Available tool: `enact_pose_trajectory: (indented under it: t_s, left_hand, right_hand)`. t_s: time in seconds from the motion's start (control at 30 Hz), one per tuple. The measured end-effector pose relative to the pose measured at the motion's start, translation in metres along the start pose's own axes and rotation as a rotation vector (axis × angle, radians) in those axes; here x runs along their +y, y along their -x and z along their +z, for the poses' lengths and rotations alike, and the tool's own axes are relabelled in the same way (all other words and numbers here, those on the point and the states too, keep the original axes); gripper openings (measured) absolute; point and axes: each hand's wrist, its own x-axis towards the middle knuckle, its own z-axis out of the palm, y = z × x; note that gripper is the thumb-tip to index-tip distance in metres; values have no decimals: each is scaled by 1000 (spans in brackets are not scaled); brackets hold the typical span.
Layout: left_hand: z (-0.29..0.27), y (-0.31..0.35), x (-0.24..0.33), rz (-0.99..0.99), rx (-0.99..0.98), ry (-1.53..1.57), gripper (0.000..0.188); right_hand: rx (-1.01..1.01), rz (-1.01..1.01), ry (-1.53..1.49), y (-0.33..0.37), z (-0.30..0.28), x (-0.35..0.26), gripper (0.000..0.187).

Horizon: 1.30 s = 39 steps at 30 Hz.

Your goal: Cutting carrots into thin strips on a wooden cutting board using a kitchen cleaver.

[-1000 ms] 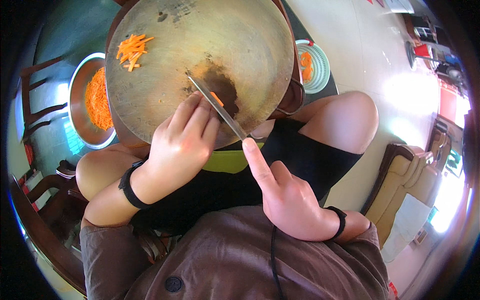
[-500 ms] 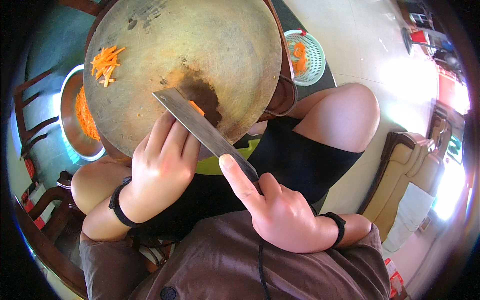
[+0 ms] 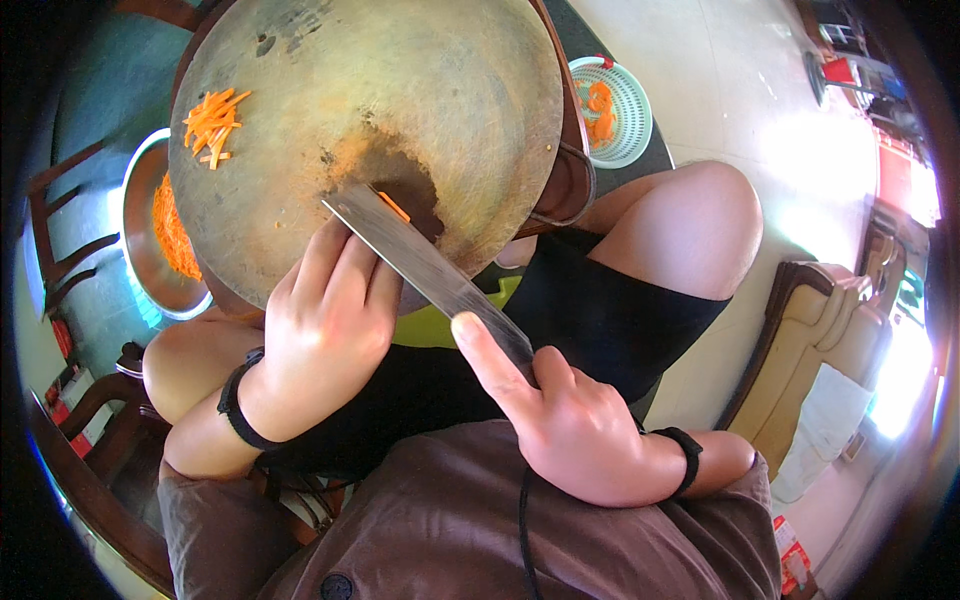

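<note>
A broad cleaver (image 3: 430, 264) lies slantwise over the near part of a round, worn chopping board (image 3: 480, 90). Its handle is in my right hand (image 3: 590, 435), closed, with the index finger stretched along the blade. My left hand (image 3: 335, 325) is bent over the board's near edge, fingers together, tips against the blade and partly hidden by it. A thin orange piece of carrot (image 3: 394, 207) shows just past the blade; whatever lies under my left fingertips is covered. At the board's left sits a small heap of carrot strips (image 3: 212, 125).
Left of the board, partly under its edge, stands a metal bowl (image 3: 150, 255) of shredded carrot. A pale blue plastic basket (image 3: 630, 125) with orange slices is at the right. My bare knees flank the board. A beige sofa (image 3: 800, 350) stands farther right.
The cleaver and my right hand have shifted slightly right and toward me. The carrot past the blade now shows as a thinner sliver. My left hand has stayed nearly still.
</note>
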Motion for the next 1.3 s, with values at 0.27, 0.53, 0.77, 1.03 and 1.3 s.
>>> enact_pose_trajectory:
  t_s: [0.27,0.53,0.77,1.03,1.3]
  left_hand:
    - [0,-2,0,30,71,-37,33]
    - [5,1,1,48,95,-107,39]
    - [7,3,1,44,98,-100,41]
    - [4,2,2,31,77,-97,39]
    - [8,2,1,38,91,-92,36]
  right_hand:
    - [9,42,-197,13,0,17,91]
    - [30,58,-396,6,-3,14,96]
    - [43,51,-373,8,-2,11,96]
    - [5,27,-365,9,-1,10,97]
    - [17,19,-232,-10,2,3,91]
